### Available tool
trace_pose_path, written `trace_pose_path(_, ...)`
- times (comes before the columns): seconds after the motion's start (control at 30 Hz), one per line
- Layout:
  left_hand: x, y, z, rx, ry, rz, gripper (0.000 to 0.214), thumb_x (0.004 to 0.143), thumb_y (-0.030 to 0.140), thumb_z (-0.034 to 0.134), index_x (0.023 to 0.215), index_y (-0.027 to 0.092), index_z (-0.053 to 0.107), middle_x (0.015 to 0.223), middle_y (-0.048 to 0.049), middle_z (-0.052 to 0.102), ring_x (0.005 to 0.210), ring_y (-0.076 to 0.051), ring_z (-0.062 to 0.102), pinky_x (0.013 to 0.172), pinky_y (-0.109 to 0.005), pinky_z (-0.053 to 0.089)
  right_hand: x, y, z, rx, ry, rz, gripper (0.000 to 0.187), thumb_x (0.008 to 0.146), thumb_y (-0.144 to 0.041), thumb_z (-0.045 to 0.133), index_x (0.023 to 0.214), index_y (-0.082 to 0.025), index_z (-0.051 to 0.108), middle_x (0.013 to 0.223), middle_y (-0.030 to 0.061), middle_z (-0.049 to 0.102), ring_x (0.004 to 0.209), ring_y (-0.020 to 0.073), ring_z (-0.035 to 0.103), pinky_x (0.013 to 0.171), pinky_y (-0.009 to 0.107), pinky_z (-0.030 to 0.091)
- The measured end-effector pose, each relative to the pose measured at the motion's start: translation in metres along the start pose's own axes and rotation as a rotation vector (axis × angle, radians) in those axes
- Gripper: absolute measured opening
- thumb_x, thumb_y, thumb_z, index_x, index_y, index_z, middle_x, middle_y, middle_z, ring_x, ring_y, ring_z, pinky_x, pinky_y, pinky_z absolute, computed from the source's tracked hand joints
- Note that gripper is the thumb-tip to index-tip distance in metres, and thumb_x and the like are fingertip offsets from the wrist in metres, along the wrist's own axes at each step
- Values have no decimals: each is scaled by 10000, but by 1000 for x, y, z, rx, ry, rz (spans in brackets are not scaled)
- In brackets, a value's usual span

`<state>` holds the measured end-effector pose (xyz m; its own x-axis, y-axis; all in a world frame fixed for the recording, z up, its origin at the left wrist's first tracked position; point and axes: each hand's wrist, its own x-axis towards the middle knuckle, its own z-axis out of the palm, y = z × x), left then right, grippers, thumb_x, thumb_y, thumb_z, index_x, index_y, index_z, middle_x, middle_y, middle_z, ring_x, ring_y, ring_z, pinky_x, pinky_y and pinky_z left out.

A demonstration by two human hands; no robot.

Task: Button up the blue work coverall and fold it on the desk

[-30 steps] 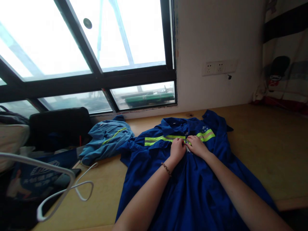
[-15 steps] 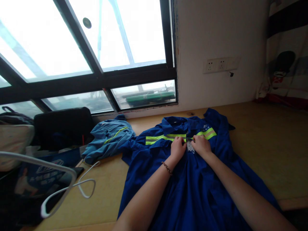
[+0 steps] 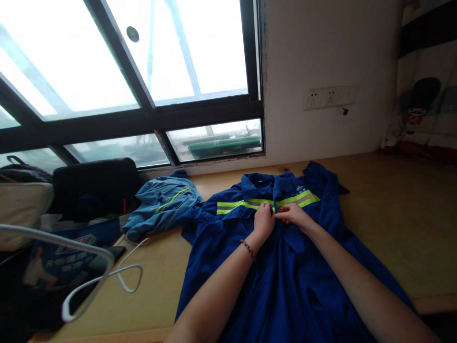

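A dark blue work shirt (image 3: 285, 267) with yellow-green reflective stripes lies spread flat, front up, on the wooden tabletop (image 3: 392, 214). My left hand (image 3: 263, 221) and my right hand (image 3: 293, 214) meet at the shirt's front placket just below the chest stripe. Both hands have their fingers curled and pinch the edges of the placket together. A beaded bracelet sits on my left wrist. What lies under my fingertips is hidden.
A lighter blue garment (image 3: 160, 205) lies crumpled at the left by the window. A white hanger (image 3: 107, 281) rests at the table's left edge. A black bag (image 3: 93, 188) sits behind it. Wall sockets (image 3: 323, 97) are above the table.
The two sides of the shirt front now lie closed together under the stripe; a pale patch seen between them is covered. My hands shifted slightly, still pinching the placket.
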<state>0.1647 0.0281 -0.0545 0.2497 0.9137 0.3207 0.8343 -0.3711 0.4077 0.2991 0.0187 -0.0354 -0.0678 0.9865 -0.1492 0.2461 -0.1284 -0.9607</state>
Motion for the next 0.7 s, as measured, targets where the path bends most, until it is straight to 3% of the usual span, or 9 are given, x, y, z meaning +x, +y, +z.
trace_pose_path(0.27,0,0,1,-2,24,9,90,748,112,454,815,167,475,884,-67,515,818,-170,497,699,-262,384,-5,-4,-6,-246,-193,-19,213,561,-304,636,511,-125,533,393,-63,380,369,39,307,362,183,197)
trace_pose_path(0.53,-1,-2,5,-3,65,19,37,748,151,471,783,163,475,829,-65,543,799,-175,515,684,-262,378,-9,-3,0,-476,-234,-115,159,486,-243,658,467,-121,557,408,-40,449,418,63,371,400,195,221)
trace_pose_path(0.63,-1,-3,6,-29,94,5,15,749,166,478,762,165,485,789,-56,559,736,-164,524,639,-253,368,-8,-2,1,-399,-177,-71,122,490,-192,623,440,-127,533,378,-49,410,388,52,340,387,196,204)
trace_pose_path(0.7,0,-4,6,-72,117,-28,25,757,185,482,752,166,497,738,-44,569,683,-156,527,608,-249,360,-7,-3,0,-213,-148,16,154,522,-214,600,434,-135,501,363,-59,366,359,38,287,370,197,171)
